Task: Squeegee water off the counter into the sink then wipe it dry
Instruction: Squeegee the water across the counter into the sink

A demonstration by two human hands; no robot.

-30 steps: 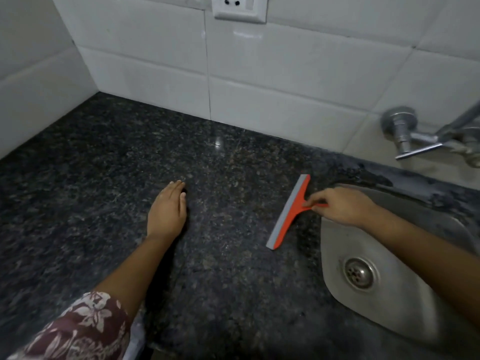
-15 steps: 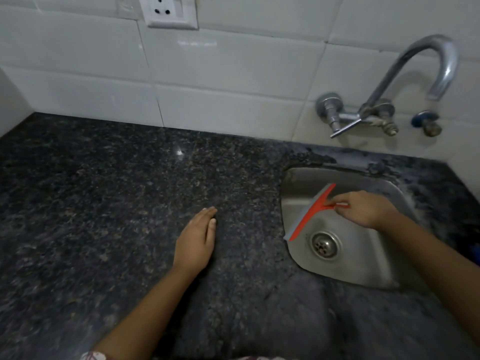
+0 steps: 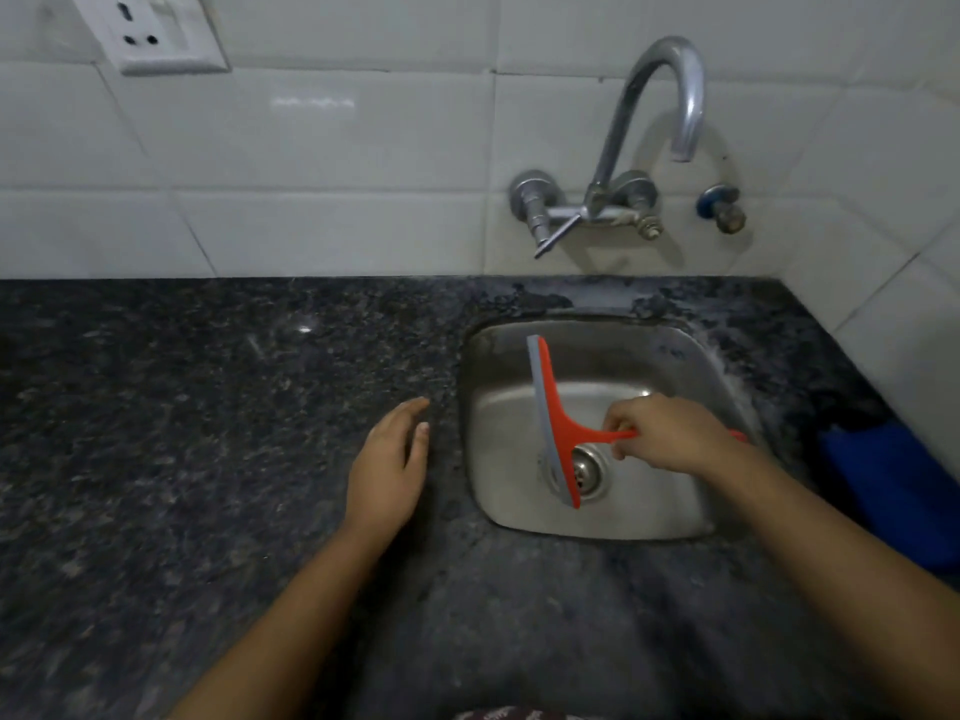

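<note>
**Squeegee held over the sink, left hand flat on the table**

Head camera: we looked down on a dark speckled stone table (image 3: 182, 433) with a steel sink (image 3: 675, 517) set into it on the right. Our right hand (image 3: 670, 433) hung over the basin, its fingers (image 3: 621, 415) clamped round the orange handle of the squeegee (image 3: 558, 423). The squeegee's grey blade ran front to back above the basin, with its near end over the drain (image 3: 589, 467). Our left hand (image 3: 387, 459) lay palm down on the table just left of the sink's rim, its fingers straight and close together, holding nothing. A curved metal tap (image 3: 649, 122) stood out from the white tiled wall (image 3: 363, 148) behind the sink. A blue cloth (image 3: 893, 475) lay on the table at the far right, near the sink. A white socket plate (image 3: 150, 33) sat on the wall at the upper left.
</note>
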